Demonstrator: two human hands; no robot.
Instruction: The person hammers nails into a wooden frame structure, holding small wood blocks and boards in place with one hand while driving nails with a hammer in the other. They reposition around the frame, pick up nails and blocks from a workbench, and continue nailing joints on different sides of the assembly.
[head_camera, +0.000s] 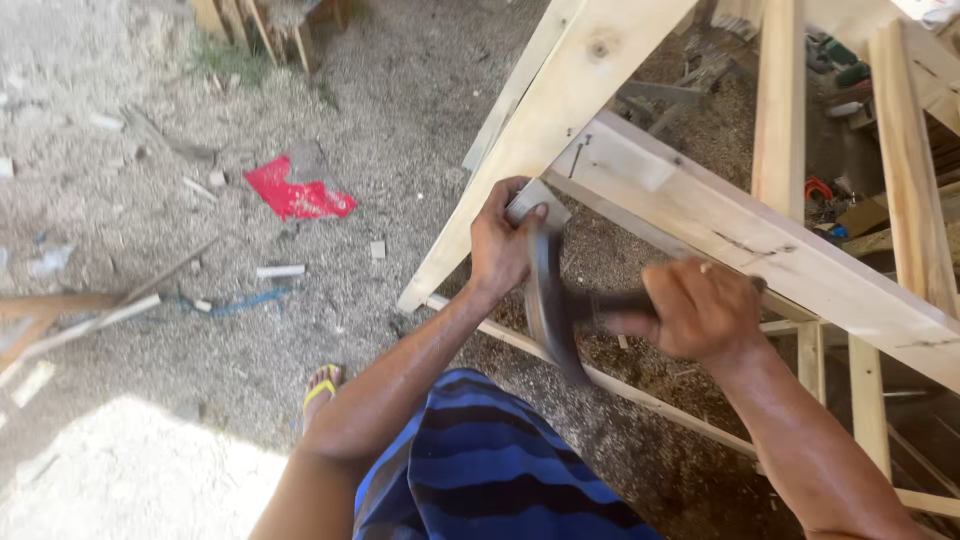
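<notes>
— How far were we with the work at that moment?

— We judged it as somewhere in the middle. The wooden frame (700, 215) was already standing, with its slanted leg (545, 125) and the long rail joined above our hands. One nail (577, 155) stuck out bent from the rail, just above the left hand, not driven in. So the main pieces were together, but the fixing at this corner was not finished.

— What did the left hand (503, 240) do?

— It was closed around a small wooden block (535, 203) and pressed it against the frame, where the leg meets the rail. The thumb lay over the front of the block, the fingers curled behind it.

— And the right hand (700, 308)?

— It was clenched firmly on the dark handle of a hammer (552, 305). The handle ran from the right hand toward the left one, and the head was just beside the left hand, below the block. The head was blurred, so we could not tell if it touched the block or the wood.

— What else was around?

— To the left of the left hand, well apart, a red scrap (297, 192) lay on the sandy ground (150, 300), with small offcuts and a blue string (240, 301) near it. Below the left forearm we saw a foot in a yellow sandal (322, 385). Under both hands a thin slat (640, 395) crossed the sawdust.
</notes>
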